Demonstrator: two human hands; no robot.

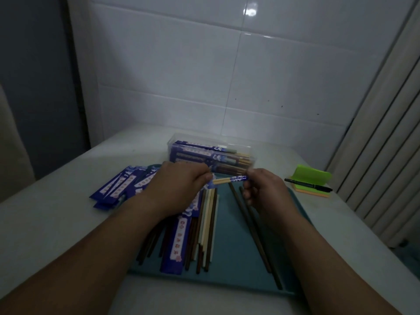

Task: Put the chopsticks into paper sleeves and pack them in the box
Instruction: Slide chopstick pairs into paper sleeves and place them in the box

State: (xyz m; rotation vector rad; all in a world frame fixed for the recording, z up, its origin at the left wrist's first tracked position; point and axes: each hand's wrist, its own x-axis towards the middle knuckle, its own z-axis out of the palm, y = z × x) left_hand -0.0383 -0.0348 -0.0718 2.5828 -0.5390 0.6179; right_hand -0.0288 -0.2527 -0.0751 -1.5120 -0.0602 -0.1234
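Head view, dim light.

Just in front of the box [204, 139], both hands hold one chopstick pair [229, 179] level in the air. The left hand [181, 183] pinches the pale tips between thumb and curled fingers. The right hand [261, 187] has its fingers curled round the blue-patterned ends.

There may be a sleeve mouth at the left thumb, but it is too dark for me to tell.

The box already holds sleeved pairs. Empty sleeves [122, 185] lie in a heap left of the box. Loose chopsticks [204, 223] and one flat sleeve [179, 237] lie nearer to me than the box, on the teal mat [236, 235].

Step in hand, as I judge it: sleeving this pair.
- Keep the two sticks flush and parallel.
- Feed the tips in first.
- Hold the paper mouth open with the left hand while the right pushes straight along the axis, so the sleeve does not crumple.
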